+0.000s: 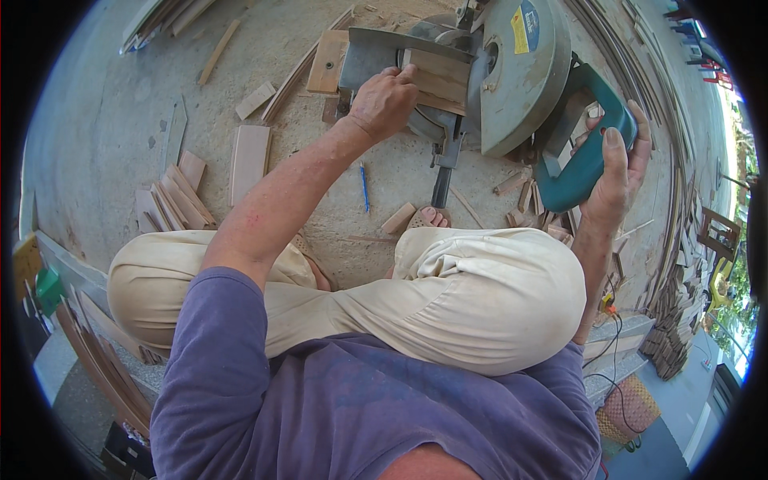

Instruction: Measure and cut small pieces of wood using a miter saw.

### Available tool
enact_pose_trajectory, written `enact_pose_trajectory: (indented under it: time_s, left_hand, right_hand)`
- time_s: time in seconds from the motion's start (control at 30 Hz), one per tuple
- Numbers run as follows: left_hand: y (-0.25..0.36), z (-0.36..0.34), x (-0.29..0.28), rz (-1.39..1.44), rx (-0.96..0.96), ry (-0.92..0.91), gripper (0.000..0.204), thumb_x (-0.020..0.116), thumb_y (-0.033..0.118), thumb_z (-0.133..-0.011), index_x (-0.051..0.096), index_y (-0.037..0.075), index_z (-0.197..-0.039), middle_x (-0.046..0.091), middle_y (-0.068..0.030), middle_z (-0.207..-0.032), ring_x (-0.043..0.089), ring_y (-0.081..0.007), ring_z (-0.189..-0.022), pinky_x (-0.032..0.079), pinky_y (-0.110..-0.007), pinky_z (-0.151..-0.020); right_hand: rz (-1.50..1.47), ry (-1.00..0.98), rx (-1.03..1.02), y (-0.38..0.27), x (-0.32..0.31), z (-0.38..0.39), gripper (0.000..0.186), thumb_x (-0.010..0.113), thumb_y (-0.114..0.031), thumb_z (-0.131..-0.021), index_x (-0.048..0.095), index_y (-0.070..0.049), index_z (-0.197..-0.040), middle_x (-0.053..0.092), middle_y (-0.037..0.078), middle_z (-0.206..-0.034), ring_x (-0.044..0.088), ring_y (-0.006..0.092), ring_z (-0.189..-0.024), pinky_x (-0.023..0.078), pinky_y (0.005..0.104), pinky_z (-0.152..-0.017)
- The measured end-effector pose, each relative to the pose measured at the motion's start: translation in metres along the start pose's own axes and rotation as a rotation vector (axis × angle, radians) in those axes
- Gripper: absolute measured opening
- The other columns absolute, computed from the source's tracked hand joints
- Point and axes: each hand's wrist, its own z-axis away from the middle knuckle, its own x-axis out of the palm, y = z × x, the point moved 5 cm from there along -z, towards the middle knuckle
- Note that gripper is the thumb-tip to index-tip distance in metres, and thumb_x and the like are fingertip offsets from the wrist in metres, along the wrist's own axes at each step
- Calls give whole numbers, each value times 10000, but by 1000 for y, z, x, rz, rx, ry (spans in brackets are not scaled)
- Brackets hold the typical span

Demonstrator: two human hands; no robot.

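On the floor ahead stands a miter saw with a grey blade guard and a teal D-shaped handle. My right hand is wrapped round that handle, with the thumb along its near side. A short wooden board lies on the saw's bed, against the grey metal fence. My left hand is closed on the board's left end, its knuckles up. The guard sits just right of the board, and the blade's cutting edge is hidden from me.
A blue pencil and a flat board lie on the concrete. Cut wood pieces are piled to the left, and offcuts lie below the saw. Long strips run along the right. A black cable hangs near a woven basket.
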Motion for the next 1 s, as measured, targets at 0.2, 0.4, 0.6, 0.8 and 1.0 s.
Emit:
enact_pose_trajectory:
  time_s: [0.2, 0.4, 0.6, 0.8, 1.0]
  left_hand:
    - [2, -1, -1, 5, -9, 3, 59, 665, 43, -798, 711, 19, -769, 675, -153, -1142, 671, -355, -1058, 555, -432, -929]
    - [2, 1, 1, 2, -9, -2, 48, 672, 38, -790, 707, 24, -761, 673, -151, -1126, 672, -350, -1040, 556, -435, -918]
    - [-1, -1, 2, 8, -47, -65, 60, 683, 64, -824, 706, 30, -781, 668, -142, -1166, 669, -348, -1053, 558, -437, -913]
    - [-6, -1, -6, 1, -46, -185, 199, 787, 197, -811, 700, 31, -880, 598, -161, -1323, 632, -354, -1142, 534, -480, -965]
    - [-1, -14, -16, -145, 27, -181, 436, 871, 309, -724, 686, 57, -1027, 533, -229, -1393, 535, -378, -1292, 448, -501, -1055]
  right_hand:
    - [-9, 32, 2, 4, 1, 7, 573, 668, -235, -1011, 466, -87, -1526, 706, 133, -1120, 673, 133, -831, 586, 288, -718]
    - [-26, 13, 3, 14, -4, 14, 616, 721, -261, -977, 477, -94, -1517, 708, 119, -1168, 702, 132, -996, 622, 293, -784]
    - [-17, 64, -54, 21, 8, 38, 601, 697, -215, -998, 449, -71, -1526, 703, 125, -1156, 677, 134, -978, 580, 276, -783]
    - [43, -95, -60, -16, -12, -46, 542, 699, -262, -1008, 499, -39, -1460, 717, 98, -1092, 687, 113, -949, 559, 255, -759]
    - [-13, -401, 267, -34, 1, -212, 408, 647, -352, -1051, 659, -39, -1312, 744, 83, -1028, 698, 99, -759, 570, 222, -658]
